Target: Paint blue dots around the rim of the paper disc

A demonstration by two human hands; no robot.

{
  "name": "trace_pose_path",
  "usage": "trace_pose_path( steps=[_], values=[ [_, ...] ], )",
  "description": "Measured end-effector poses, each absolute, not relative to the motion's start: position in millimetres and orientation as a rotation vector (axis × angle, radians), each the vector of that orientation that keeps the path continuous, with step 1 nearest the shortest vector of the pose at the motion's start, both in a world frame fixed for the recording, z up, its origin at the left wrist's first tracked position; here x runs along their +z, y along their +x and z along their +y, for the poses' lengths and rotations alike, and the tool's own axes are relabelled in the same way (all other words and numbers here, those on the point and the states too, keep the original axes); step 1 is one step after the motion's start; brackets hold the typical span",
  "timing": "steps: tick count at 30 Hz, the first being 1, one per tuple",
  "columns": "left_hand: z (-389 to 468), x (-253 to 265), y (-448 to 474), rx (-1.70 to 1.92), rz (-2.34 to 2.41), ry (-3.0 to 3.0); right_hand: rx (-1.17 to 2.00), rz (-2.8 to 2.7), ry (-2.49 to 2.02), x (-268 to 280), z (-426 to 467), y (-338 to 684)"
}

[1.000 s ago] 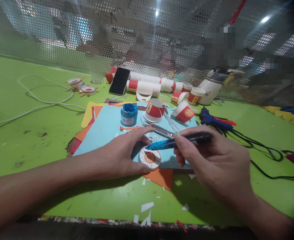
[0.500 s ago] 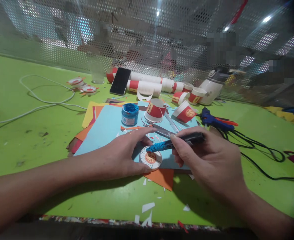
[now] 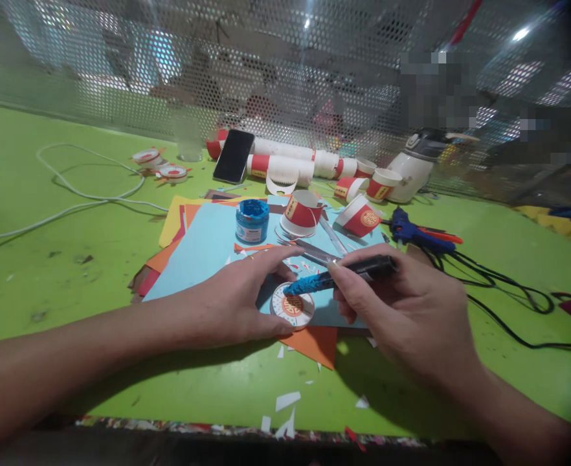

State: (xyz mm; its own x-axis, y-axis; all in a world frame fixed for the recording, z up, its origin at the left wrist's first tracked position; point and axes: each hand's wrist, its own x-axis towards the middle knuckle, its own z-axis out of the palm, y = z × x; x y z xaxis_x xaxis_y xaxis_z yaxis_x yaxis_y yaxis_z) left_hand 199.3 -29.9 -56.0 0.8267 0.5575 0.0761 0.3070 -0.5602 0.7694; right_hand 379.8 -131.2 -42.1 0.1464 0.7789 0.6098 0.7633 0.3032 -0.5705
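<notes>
Left hand [image 3: 232, 294] holds the disc [image 3: 292, 307] near the table's [image 3: 169, 388] front edge; right hand [image 3: 412, 317], gripping the blue-coated pen [image 3: 311, 284], should dab lightly.

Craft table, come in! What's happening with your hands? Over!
Right hand gripping blue-ended pen. Left hand steadying patterned disc beneath it. Paint jar beyond, not in the way.

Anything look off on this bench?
Yes: the pen in the right hand has a lumpy blue coating on its front end, unlike its black rear. White paper scraps lie strewn near the front edge of the table.
</notes>
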Motion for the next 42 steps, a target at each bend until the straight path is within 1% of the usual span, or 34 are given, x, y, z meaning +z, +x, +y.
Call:
trace_pose_path(
  steps=[13,17,20,28,42],
  values=[
    [-28.2,-58.2,198.6,0.394,0.647,2.197,0.05,-1.611,-1.404,-42.4,-130.1,378.2],
    [-29.9,-56.7,198.4,0.381,0.654,2.184,0.037,-1.482,-1.428,-37.6,-134.0,379.3],
    [-30.4,-56.2,198.3,0.354,0.685,2.185,0.096,-1.426,-1.485,-35.0,-136.2,380.6],
    [-29.9,-55.3,197.7,0.36,0.667,2.24,0.013,-1.551,-1.502,-38.4,-131.9,383.0],
    [-30.6,-53.7,198.8,0.39,0.624,2.235,0.016,-1.583,-1.462,-40.8,-129.9,383.3]
  ],
)
